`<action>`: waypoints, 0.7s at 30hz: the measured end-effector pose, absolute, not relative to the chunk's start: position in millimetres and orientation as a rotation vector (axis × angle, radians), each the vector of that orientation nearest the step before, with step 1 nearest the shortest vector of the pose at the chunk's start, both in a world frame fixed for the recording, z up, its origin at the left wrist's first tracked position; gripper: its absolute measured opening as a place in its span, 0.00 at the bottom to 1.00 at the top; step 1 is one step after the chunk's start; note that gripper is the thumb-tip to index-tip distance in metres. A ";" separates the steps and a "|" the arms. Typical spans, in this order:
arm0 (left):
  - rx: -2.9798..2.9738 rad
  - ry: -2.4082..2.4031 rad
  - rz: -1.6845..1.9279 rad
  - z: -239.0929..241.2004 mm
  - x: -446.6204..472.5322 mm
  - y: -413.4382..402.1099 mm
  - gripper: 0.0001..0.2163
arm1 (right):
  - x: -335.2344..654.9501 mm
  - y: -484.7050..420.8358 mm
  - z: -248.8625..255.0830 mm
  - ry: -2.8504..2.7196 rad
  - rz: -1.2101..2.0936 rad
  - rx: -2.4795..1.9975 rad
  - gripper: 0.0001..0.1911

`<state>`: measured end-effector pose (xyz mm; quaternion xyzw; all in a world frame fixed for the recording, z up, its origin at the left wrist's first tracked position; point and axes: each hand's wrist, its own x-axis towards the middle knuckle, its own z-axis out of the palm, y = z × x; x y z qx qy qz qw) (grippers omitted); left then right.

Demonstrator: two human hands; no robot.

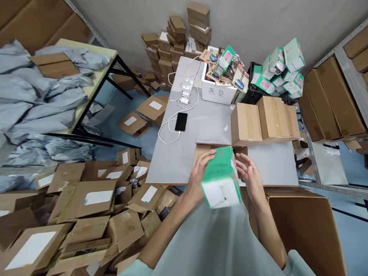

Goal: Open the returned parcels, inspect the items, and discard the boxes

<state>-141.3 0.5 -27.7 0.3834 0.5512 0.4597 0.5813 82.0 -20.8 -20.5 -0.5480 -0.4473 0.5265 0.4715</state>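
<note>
A green and white product box (220,177) is held up in front of my chest, above the table's near edge. My left hand (200,171) grips its left side, fingers curled over the top edge. Just right of the box my right hand (247,171) has spread fingers; whether it touches the box is unclear. Behind the box an open brown carton (201,148) lies on the grey table (186,153), partly hidden by the box and my hands.
Two taped cartons (264,120) sit at the table's right. A black phone (181,121) on a white cable, a charger (187,89) and a white bin (218,92) of packets lie farther back. Labelled parcels (86,203) pile on the floor left. A large carton (304,222) stands right.
</note>
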 end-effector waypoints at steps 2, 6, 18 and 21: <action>1.417 1.137 1.269 -42.5 -142.9 0.0 0.17 | 78.5 -15.3 -18.7 -1.070 1.401 -1.324 0.38; 2.060 1.002 1.334 -64.4 -141.1 -3.6 0.29 | 69.4 -7.5 -7.5 -0.941 1.548 -1.354 0.33; 0.747 1.094 0.740 -68.5 -144.5 -11.1 0.33 | 61.3 21.5 -48.1 -0.888 1.190 -1.413 0.29; 0.668 1.038 0.750 -67.7 -145.7 -17.2 0.38 | 60.2 30.7 -51.5 -1.012 1.105 -1.430 0.31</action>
